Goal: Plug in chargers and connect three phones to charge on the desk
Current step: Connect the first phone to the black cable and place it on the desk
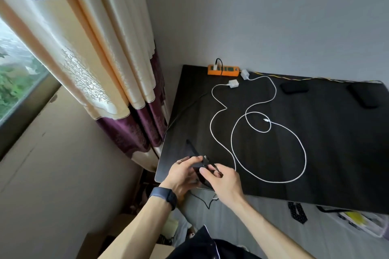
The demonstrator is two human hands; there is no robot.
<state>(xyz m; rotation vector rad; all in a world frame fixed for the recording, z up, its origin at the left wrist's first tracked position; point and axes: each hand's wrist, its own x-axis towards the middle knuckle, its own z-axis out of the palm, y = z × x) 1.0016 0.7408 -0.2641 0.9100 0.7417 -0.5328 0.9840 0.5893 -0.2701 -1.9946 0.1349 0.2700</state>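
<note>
Black phone point(201, 177) in left hand point(182, 175) — right hand point(226, 183) fingers point(207, 173) pinch cable point(216, 169).

Your two hands meet close together in front of you, both bare forearms stretched forward.

Your left hand point(184, 176) is turned palm inward, its fingers curled round the dark phone point(200, 175), with a ring point(179, 161) on one finger and a dark watch band point(165, 195) round the wrist. Your right hand point(226, 183) shows its back to you, thumb and forefinger pinching a thin dark cable point(216, 169) right against the phone, the other fingers tucked under. The fingertips of the two hands almost touch; the forearms angle in from below and converge at the wrists.
</note>
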